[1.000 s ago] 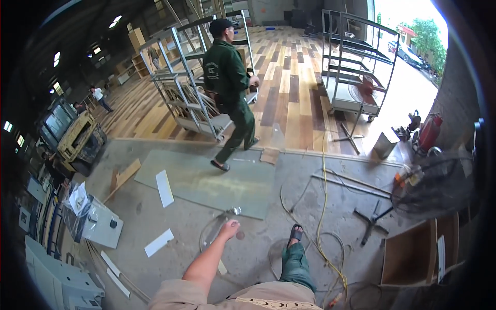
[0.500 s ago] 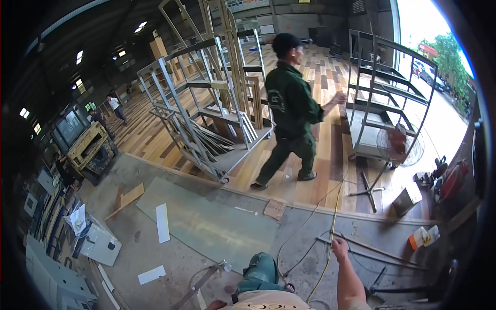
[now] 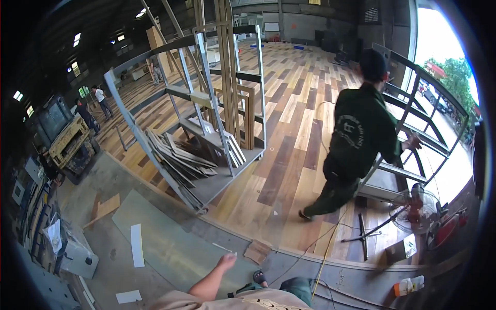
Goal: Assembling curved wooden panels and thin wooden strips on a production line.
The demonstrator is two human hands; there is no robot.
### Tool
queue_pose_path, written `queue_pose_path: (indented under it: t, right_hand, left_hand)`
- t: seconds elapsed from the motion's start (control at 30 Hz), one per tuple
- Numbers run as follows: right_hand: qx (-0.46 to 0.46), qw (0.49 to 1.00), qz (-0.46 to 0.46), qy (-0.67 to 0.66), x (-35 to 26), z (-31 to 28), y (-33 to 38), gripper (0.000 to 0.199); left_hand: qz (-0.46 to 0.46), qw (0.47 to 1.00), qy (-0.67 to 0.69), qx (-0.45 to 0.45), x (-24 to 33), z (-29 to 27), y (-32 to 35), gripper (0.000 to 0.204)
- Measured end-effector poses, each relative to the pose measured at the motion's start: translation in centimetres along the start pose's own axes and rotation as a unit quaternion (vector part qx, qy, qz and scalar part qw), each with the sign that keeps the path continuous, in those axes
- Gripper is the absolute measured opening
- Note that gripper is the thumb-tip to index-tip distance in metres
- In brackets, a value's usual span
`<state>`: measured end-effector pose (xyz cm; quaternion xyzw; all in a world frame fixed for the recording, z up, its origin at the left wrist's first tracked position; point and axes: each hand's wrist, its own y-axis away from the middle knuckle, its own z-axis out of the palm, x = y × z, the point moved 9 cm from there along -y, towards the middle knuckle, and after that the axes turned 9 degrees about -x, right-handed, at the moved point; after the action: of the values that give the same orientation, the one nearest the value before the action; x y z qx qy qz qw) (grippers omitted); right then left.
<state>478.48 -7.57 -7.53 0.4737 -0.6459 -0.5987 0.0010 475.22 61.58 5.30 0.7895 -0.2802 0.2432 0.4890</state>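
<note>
My left hand [image 3: 226, 262] is out in front of me over the concrete floor, its fingers loosely curled in, and I make out nothing in it. In the view it overlaps the near edge of a greenish sheet [image 3: 170, 243] on the floor, close to a thin white strip [image 3: 221, 247]. My right hand is out of view. One sandaled foot [image 3: 260, 279] shows below me. Ahead on the right, a person in dark green [image 3: 356, 134] leans toward a metal rack trolley [image 3: 413, 119], one hand at its frame.
A metal trolley [image 3: 258, 77] loaded with boards and wooden frames stands ahead left. A standing fan [image 3: 416, 206], cables [image 3: 330, 243] and a metal can [image 3: 403, 248] are at right. A brown scrap [image 3: 257, 251] lies by the wooden floor's edge. A worn yellow machine [image 3: 70, 142] stands far left.
The view has moved forward toward the wooden floor. My right hand has left the view, and my left has swung forward. The person in green has moved right, to the rack trolley.
</note>
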Motion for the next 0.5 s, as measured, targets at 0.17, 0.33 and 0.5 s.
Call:
queue_pose_path:
  t: [0.17,0.33,0.5]
  right_hand:
    - [0.091,0.986,-0.083,0.108,-10.5,-5.1,-12.1,0.029]
    - [0.152,0.951,-0.158,0.217,-29.0,-6.4,-24.0,0.034]
    - [-0.075,0.976,-0.086,0.187,-52.5,-13.9,-42.4,0.039]
  left_hand:
    - [0.248,0.968,0.024,0.028,29.0,-6.2,-17.1,0.025]
    - [0.178,0.983,-0.020,0.044,39.2,-6.9,-28.2,0.037]
    - [0.095,0.989,0.023,0.107,32.6,-7.1,-31.3,0.038]
